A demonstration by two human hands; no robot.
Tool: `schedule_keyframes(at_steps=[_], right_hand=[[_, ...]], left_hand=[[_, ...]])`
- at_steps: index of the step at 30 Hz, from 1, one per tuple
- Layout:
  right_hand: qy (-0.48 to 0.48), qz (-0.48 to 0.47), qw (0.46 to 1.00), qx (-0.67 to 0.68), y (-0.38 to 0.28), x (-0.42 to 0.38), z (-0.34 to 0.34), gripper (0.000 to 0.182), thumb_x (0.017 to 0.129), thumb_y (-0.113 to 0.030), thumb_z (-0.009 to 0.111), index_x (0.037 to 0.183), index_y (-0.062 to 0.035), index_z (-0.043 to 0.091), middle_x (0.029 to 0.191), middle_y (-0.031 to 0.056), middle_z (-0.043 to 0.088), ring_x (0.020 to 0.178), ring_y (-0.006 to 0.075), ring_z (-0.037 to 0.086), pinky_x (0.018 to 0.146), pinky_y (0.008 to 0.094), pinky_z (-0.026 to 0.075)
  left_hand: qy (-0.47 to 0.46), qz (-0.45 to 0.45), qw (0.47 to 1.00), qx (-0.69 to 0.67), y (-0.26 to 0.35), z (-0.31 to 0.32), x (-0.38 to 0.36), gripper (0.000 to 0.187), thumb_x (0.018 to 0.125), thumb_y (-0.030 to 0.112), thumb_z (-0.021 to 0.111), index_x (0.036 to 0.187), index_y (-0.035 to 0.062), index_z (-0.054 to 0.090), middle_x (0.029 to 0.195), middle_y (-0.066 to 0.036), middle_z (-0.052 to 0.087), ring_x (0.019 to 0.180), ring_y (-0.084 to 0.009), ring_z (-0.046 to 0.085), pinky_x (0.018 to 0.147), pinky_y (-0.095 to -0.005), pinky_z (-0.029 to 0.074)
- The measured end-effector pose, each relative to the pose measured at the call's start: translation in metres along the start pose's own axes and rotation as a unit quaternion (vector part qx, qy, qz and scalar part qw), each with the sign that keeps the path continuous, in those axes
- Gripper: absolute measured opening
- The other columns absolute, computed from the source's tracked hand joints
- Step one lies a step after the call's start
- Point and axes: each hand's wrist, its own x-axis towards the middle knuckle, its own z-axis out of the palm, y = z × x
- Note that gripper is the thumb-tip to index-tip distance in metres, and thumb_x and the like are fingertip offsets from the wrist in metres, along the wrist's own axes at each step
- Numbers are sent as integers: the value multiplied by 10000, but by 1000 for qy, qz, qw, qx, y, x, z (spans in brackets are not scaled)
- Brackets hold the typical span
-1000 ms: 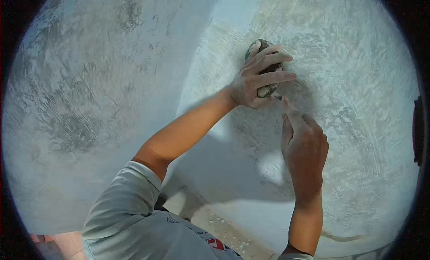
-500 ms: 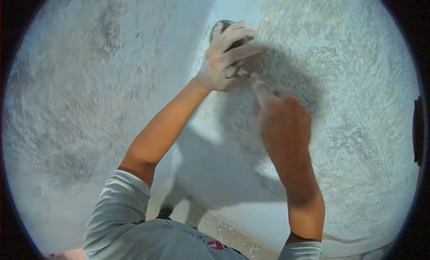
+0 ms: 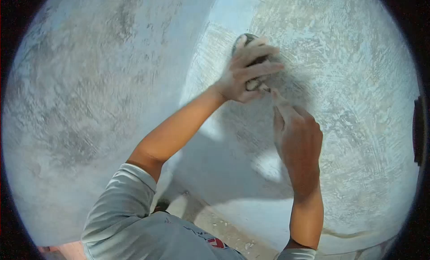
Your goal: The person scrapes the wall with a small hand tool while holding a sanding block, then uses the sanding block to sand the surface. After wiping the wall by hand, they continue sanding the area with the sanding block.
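My left hand (image 3: 244, 74) presses over a dark, oval-headed tool (image 3: 247, 38) against the rough wall, its fingers bent across the tool and partly apart. Much of the tool is hidden under the palm, so its exact kind cannot be made out. From its lower end a narrow, pale-smeared stem (image 3: 266, 88) runs towards my right hand (image 3: 298, 130). That hand is closed, with thumb and forefinger at the stem's end; whatever lies inside the fist is hidden. Pale dust coats the fingers of both hands.
The rough, scratched wall surface (image 3: 358, 139) spreads to the right, and a smoother, stained wall (image 3: 89, 94) meets it at a corner on the left. Small pale crumbs lie on the floor (image 3: 226, 228) below. A dark object (image 3: 419, 130) shows at the right edge.
Both hands, with the dark tool, have shifted right and slightly down across the wall. The hold looks the same.
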Motion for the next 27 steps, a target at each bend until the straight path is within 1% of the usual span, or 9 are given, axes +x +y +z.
schedule_keyframes(at_steps=[5,6,10,13,17,19,21,25,27], right_hand=[[12,-11,1000,-8,23,-34,-5,384,1022,-139,710,1403,-180,734,851,138,728,704,308,723,638,431,560],[38,-36,999,-8,26,-35,-1,373,1022,-133,710,1392,-170,739,815,131,712,670,297,705,617,424,555],[20,-45,998,-25,14,-29,-5,341,1034,-141,704,1372,-139,748,744,114,672,590,255,655,545,393,520],[30,-54,998,-15,7,-10,11,337,1039,-150,704,1373,-135,746,742,109,674,568,250,638,522,381,505],[-36,-41,998,-24,-6,17,21,427,1039,-153,625,1464,-133,661,948,168,733,713,311,769,601,434,623],[-40,-36,998,-30,-17,34,32,424,1048,-153,599,1468,-138,660,955,175,735,725,315,772,612,441,626],[16,-46,998,-29,-25,44,45,353,1046,-170,661,1393,-138,720,889,148,732,690,306,737,621,438,594],[67,-69,995,-34,-23,45,49,326,1050,-185,683,1369,-166,749,897,133,751,721,312,741,645,445,585],[27,-42,998,-23,-18,32,29,335,1046,-176,682,1374,-184,749,903,126,755,735,308,744,651,445,585]], left_hand=[[14,3,1000,-9,31,30,-5,590,738,412,750,1316,304,794,1457,-75,638,1405,-404,553,1178,-628,375],[-2,5,1000,8,30,31,-7,547,863,544,649,1305,253,789,1521,-133,627,1480,-435,513,1253,-655,274],[21,28,999,-6,19,28,-13,482,915,534,695,1276,232,796,1500,-148,641,1460,-460,529,1239,-671,293],[40,32,999,19,-3,16,-12,556,761,511,734,1271,301,807,1443,-88,649,1368,-437,575,1143,-623,393],[23,54,998,21,-35,-4,-11,569,764,538,754,1276,296,804,1437,-84,656,1334,-431,593,1063,-614,401],[9,50,997,57,-54,-15,-14,540,744,469,806,1256,297,806,1434,-80,659,1340,-418,596,1082,-637,388],[-25,42,993,105,-66,-32,-13,519,745,434,818,1245,293,807,1439,-76,657,1346,-412,593,1091,-649,377],[-22,-8,998,62,-51,-40,-11,568,688,357,840,1251,294,799,1466,-52,637,1433,-399,516,1149,-664,338],[-7,-2,1000,30,-36,-27,-10,580,687,348,834,1264,307,798,1495,-49,616,1451,-391,499,1167,-664,317]])
